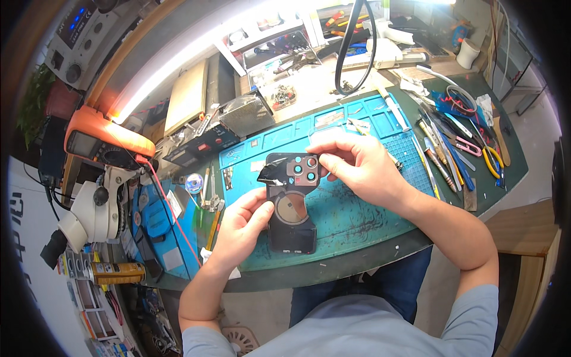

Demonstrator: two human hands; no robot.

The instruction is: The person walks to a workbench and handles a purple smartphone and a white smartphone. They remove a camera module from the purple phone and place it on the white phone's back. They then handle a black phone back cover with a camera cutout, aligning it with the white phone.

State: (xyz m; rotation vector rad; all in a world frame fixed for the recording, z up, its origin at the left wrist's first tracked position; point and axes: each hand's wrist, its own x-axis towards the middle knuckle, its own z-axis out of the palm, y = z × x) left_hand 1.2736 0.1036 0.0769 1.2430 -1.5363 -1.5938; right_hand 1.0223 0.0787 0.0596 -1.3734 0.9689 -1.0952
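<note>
Phone back [291,208], dark, lenses facing up, straight ahead of me between both hands; its upper-left corner looks ragged. Left grip [244,217]: thumb and fingers clamped on its left edge. Right grip [363,163]: thumb and forefinger pinched together at the upper-right edge, beside the lenses. Cannot tell whether the lower end touches the blue mat [357,220] beneath.

Tabletop [357,259] shows a narrow dark strip between the mat's front edge and its own curved lip. Bare, scuffed mat to the right of the phone back, below my right wrist: open room. Tighter at left, where a small spool [194,183] and thin tools sit near my left grip. Farther right, loose hand tools [461,166] crowd toward the tabletop's edge.

Along the mat's back: moulded compartments [375,104], some holding small parts. Beyond, a small tray [275,107] of red and metallic bits. Farther still, an open bin [313,30] with bright-handled tools.
</note>
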